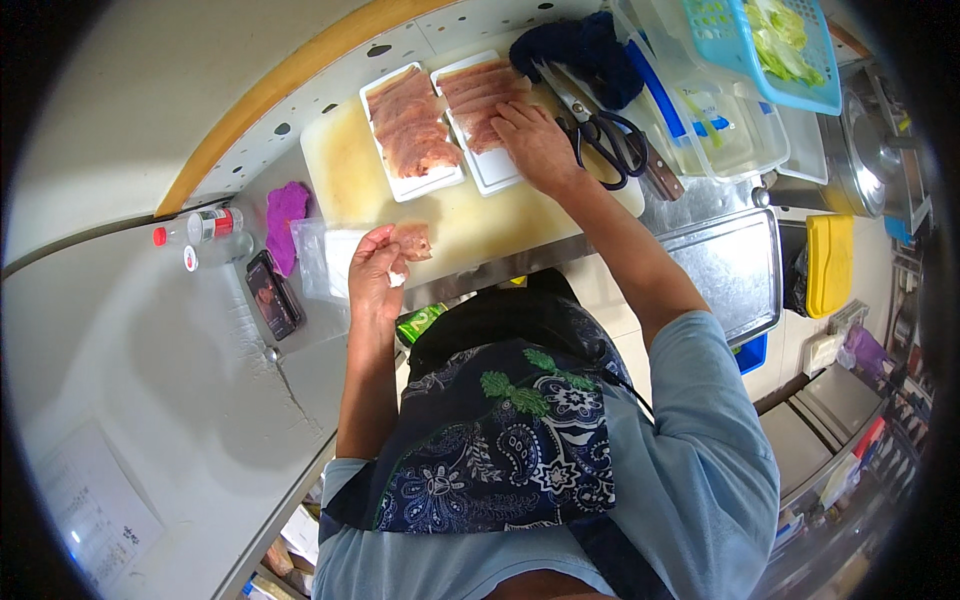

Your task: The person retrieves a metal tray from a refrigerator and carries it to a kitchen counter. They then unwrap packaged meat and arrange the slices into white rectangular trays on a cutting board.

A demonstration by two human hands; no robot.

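Between the fingers of my left hand [377, 271] is a thin slice of meat [412, 241], held over the near left edge of the cutting board [337, 150]; a small white bit also shows at those fingers. My right hand [538, 146] lies with its fingertips on the overlapping meat slices [480, 90] of the right white tray [495, 171]. Whether it grips a slice, I cannot tell. The left white tray [409, 187] bears another row of meat slices [411, 120]. Beside the left hand, white trays [341, 259] lie partly under clear plastic.
Right of the board lie black-handled scissors [600, 139], a wooden-handled knife [664, 171] and a dark cloth [592, 52]. Farther right stand a clear plastic container [739, 142] and a blue basket [799, 90] of lettuce. A purple cloth [283, 225], phone [272, 296] and bottles [214, 225] lie left.
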